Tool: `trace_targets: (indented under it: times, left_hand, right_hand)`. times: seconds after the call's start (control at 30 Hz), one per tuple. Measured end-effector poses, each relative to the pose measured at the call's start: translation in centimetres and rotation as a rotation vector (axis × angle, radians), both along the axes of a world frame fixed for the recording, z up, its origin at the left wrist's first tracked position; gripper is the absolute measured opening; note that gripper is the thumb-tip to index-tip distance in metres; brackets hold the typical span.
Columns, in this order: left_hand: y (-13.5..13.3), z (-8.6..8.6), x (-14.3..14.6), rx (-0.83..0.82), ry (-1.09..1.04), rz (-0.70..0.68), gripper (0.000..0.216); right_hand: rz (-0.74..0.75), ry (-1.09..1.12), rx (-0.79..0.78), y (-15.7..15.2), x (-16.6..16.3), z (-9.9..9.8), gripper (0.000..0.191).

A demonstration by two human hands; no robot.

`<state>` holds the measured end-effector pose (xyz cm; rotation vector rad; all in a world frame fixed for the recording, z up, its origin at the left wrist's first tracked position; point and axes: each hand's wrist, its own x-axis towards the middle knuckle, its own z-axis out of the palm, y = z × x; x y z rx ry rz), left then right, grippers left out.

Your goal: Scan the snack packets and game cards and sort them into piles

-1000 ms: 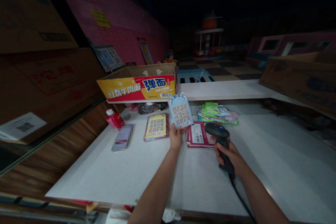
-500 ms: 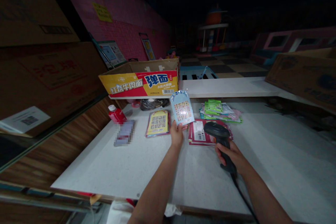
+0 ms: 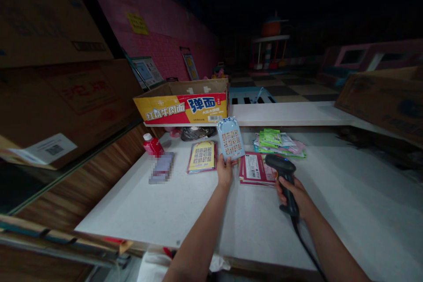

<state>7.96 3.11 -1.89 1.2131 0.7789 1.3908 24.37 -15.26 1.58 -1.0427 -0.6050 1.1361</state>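
While the pale blue printed card packet with a scalloped top stood upright above the white speckled counter, the left hand was closed on its lower edge, thumb and fingers pinching it, face toward the wearer. The right hand was wrapped shut around the grip of a black corded handheld barcode scanner, its head just right of the packet and over a red flat packet with a white label lying on the counter. Judgement: a clean read would need the packet held still, the code side turned square to the scanner head, fingers kept off the printed code. A yellow packet with a grid print lay just left; a loose pile of green and pink packets farther back; a yellow-and-red cardboard carton on the raised shelf; a small red bottle with a white cap near the wooden side wall.
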Motion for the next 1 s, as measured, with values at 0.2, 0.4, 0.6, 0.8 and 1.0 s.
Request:
trace_targets:
  times: [0.2, 0.4, 0.6, 0.8, 1.0]
  left_hand:
    - [-1.4, 1.2, -3.0, -0.016, 0.12, 0.048, 0.046]
    - [-0.7, 2.5, -10.2, 0.098, 0.438, 0.395, 0.024]
    - [0.2, 3.9, -13.8, 0.014, 0.842, 0.611, 0.018]
    - [-0.9, 4.9, -14.1, 0.023, 1.207, 0.727, 0.031]
    - [-1.9, 4.5, -13.3, 0.36, 1.346, 0.581, 0.041]
  right_hand:
    - [-0.061, 0.059, 0.006, -0.2, 0.4, 0.0, 0.039]
    - [-0.084, 0.113, -0.017, -0.3, 0.4, 0.5, 0.043]
    - [-0.041, 0.143, -0.012, -0.4, 1.0, -0.4, 0.038]
    - [-0.036, 0.143, -0.014, -0.5, 1.4, -0.8, 0.036]
    - [-0.021, 0.13, -0.02, -0.4, 1.4, -0.9, 0.035]
